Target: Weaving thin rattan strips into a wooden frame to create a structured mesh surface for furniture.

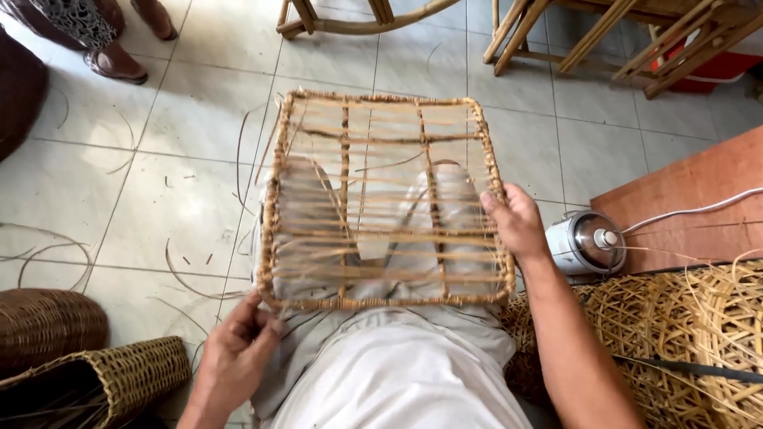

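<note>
now both hands' grip (238, 349) (515, 222) flanks the rattan frame (385, 199).

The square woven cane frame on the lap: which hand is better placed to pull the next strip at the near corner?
Probably the left hand: its fingers pinch the near left corner of the square woven cane frame. The right hand grips the far-right edge, steadying it.

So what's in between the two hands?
In the head view, the square rattan frame spans the gap: the left hand touches its near left corner, while the right hand grips its right edge. It rests on the person's lap.
</note>
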